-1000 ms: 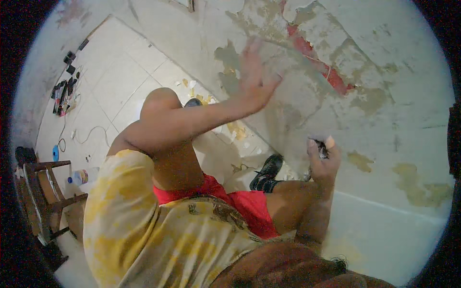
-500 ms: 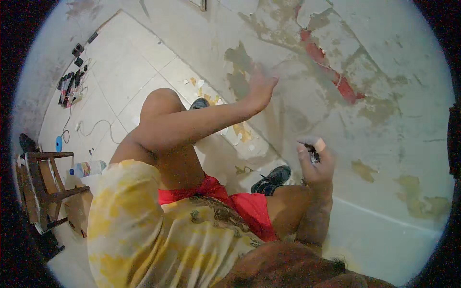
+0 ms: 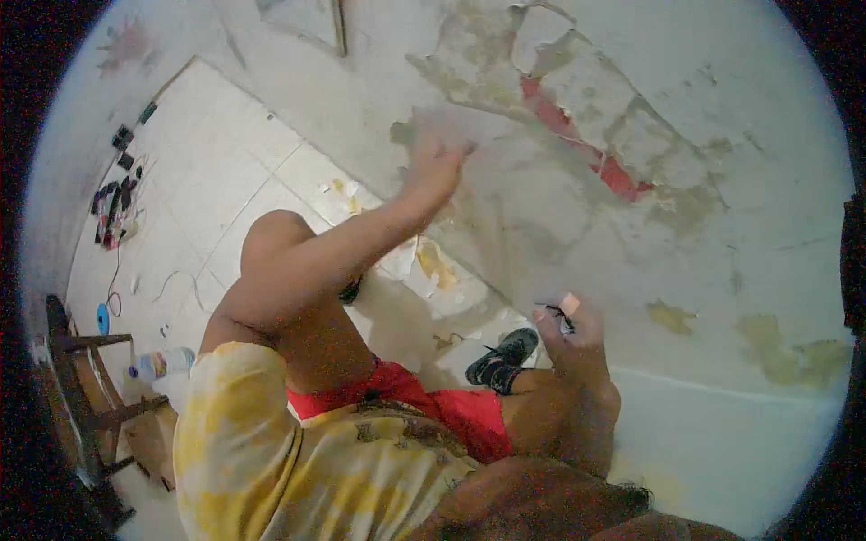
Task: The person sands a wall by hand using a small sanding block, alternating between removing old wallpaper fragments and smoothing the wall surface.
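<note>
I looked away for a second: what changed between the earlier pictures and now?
The left hand slid further up the peeling wall, arm stretching out, palm on the surface throughout. The right hand stayed low near the knee, fingers closed on the small dark tool throughout.

One view only: a wide fisheye camera on the person's head, looking steeply down along the body at a peeling wall [image 3: 631,207] and a tiled floor [image 3: 225,171]. The wall sits close, filling the upper and right part; the floor falls away to the left. The person's forearms enter from the lower edge. Straight edges bend near the dark round rim.
</note>
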`<state>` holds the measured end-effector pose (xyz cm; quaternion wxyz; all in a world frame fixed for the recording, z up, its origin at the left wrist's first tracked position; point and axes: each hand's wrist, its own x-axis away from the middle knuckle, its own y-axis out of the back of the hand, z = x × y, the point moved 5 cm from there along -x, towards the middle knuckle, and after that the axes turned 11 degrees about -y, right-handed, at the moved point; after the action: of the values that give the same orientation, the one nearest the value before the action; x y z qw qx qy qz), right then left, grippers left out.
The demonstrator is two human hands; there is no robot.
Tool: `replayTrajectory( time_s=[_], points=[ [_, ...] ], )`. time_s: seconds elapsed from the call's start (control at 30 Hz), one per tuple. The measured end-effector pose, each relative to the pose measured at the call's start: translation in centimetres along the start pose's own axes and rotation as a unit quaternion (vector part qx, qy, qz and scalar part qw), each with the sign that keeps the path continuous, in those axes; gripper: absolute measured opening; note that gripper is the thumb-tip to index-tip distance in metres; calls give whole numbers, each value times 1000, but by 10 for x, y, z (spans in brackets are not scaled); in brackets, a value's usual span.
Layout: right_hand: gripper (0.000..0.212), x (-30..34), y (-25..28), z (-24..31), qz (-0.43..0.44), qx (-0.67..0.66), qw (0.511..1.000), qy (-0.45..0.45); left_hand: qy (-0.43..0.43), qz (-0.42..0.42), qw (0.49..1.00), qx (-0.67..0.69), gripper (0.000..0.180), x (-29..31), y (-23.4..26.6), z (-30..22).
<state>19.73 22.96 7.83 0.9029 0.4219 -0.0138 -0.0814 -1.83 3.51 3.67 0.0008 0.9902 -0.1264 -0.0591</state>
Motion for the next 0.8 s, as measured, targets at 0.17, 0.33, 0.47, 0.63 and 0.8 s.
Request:
replayTrajectory(
  time_s=[0.17,0.33,0.47,0.63,0.8],
  points=[
    [20,5,1,-3,-35,5,997,72,-68,-94,993,-14,84,-24,26,9],
    [21,19,11,-5,-42,50,996,54,-389,-30,887,-247,82,3,-34,-58],
    [22,20,7,-3,-74,20,995,69,-497,-33,755,-427,80,-14,-51,-85],
    [23,15,-2,-37,-100,72,989,77,-539,-88,746,-380,81,-19,-77,-79],
    [27,-1,6,-69,-91,66,994,-1,-562,51,714,-416,78,20,-139,-56]
  ],
)
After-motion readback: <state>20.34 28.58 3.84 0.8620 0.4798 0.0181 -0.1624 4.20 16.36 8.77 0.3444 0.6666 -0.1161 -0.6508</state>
